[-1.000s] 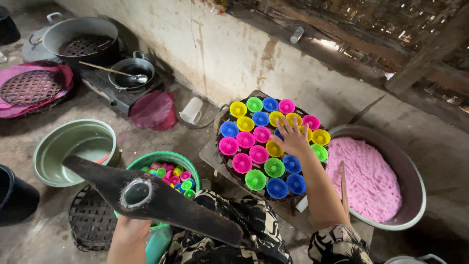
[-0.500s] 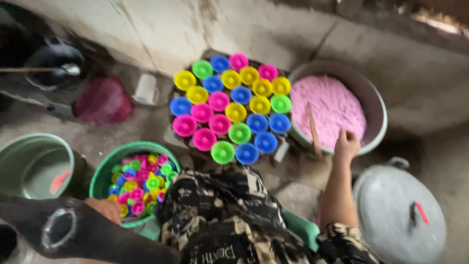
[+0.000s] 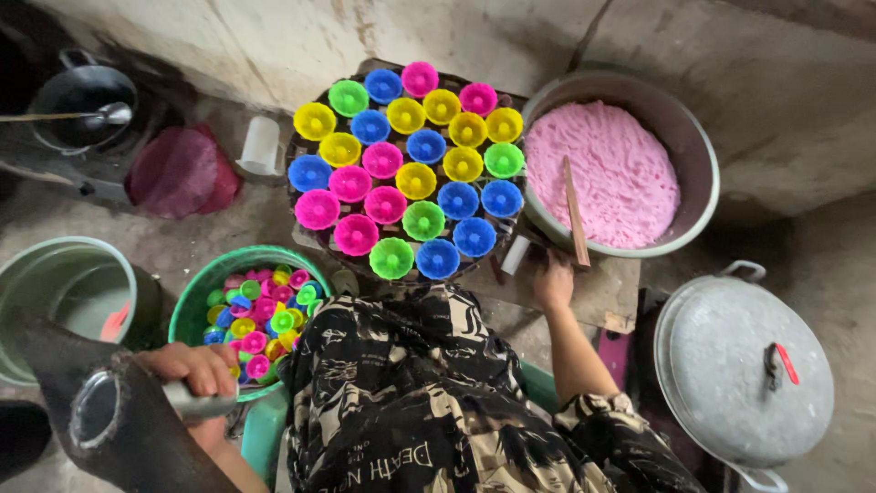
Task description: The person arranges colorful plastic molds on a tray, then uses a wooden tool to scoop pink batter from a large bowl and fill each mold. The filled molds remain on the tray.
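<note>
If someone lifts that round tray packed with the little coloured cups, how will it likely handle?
The round tray probably lifts light, since its small coloured cups look thin plastic. They stand loose, so tilting would likely slide or topple them. The tray's slatted base may flex.

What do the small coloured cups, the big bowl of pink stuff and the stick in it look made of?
Small coloured cups: likely plastic, bright uniform colours with glossy fluted walls. Big bowl: metal, probably aluminium, dull grey sheen on its thin rim. Stick: seemingly wood, matte brown, flat.
</note>
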Motion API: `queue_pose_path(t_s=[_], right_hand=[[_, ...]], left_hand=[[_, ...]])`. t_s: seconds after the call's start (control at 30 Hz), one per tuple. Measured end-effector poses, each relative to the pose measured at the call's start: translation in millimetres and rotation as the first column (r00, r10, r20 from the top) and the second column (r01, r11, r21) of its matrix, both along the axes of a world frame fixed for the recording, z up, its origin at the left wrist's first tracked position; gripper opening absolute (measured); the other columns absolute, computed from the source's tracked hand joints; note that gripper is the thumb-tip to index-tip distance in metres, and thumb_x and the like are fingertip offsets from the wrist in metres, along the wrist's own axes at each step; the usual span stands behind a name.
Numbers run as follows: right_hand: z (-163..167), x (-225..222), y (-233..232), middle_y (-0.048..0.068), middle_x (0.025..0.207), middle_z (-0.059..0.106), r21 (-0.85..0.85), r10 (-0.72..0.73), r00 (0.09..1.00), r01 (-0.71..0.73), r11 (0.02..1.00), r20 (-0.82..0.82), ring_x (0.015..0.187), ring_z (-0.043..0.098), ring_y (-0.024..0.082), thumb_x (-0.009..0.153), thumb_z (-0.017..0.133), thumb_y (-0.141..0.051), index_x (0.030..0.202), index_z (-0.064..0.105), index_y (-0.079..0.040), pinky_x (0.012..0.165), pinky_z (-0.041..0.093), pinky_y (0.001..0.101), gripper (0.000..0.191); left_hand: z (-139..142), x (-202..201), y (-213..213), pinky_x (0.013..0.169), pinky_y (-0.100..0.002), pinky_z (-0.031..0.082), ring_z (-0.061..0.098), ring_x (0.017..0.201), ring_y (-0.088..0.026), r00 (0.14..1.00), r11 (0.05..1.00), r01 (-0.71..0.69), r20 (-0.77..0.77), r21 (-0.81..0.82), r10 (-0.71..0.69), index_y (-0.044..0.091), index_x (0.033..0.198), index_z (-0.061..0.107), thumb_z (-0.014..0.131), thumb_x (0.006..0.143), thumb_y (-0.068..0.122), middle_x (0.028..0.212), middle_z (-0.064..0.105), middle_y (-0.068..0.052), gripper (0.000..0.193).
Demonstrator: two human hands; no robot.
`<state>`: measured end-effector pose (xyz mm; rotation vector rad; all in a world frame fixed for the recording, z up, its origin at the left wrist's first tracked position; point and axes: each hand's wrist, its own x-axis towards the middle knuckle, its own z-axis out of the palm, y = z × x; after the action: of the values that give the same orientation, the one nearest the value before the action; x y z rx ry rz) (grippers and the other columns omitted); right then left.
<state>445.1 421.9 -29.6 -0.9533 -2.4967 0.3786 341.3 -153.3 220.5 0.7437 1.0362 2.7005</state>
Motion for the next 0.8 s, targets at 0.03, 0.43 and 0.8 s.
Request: queue_pose_path(t_s=[0.03, 0.43, 0.8], right_hand=[[2, -3, 5, 0.021, 0.135, 0.061, 0.089, 0.111, 0.994, -0.113, 0.990, 0.019, 0.125, 0.057, 0.040, 0.087, 0.069, -0.024, 0.142, 0.059, -0.007, 0.105, 0.047, 0.0492, 0.059], [18, -24, 19, 0.023, 0.144, 0.054, 0.027, 0.099, 0.875, -0.127, 0.992, 0.473, 0.126, 0.058, 0.044, 0.094, 0.062, -0.032, 0.148, 0.051, -0.010, 0.105, 0.049, 0.0530, 0.059], [37, -14, 2, 0.025, 0.146, 0.048, -0.047, 0.256, 0.892, -0.257, 0.965, 0.373, 0.120, 0.061, 0.044, 0.076, 0.077, -0.036, 0.147, 0.044, -0.012, 0.094, 0.054, 0.0527, 0.081]], left_hand=[[1, 2, -6, 0.063, -0.040, 0.041, 0.058, 0.062, -0.030, 0.998, 0.998, -0.055, -0.021, -0.040, 0.055, -0.005, 0.098, 0.067, 0.057, 0.110, 0.051, 0.071, 0.065, -0.017, 0.058], [-10, -3, -16, 0.059, -0.041, 0.045, 0.056, 0.057, -0.026, 0.978, 0.954, -0.197, -0.117, -0.226, 0.175, 0.003, 0.086, 0.065, 0.051, 0.114, 0.051, 0.063, 0.059, -0.011, 0.058], [-48, -21, -9, 0.062, -0.039, 0.050, 0.063, 0.057, -0.027, 0.970, 0.969, 0.168, -0.147, -0.180, -0.196, 0.006, 0.075, 0.064, 0.053, 0.101, 0.054, 0.065, 0.066, -0.010, 0.055]])
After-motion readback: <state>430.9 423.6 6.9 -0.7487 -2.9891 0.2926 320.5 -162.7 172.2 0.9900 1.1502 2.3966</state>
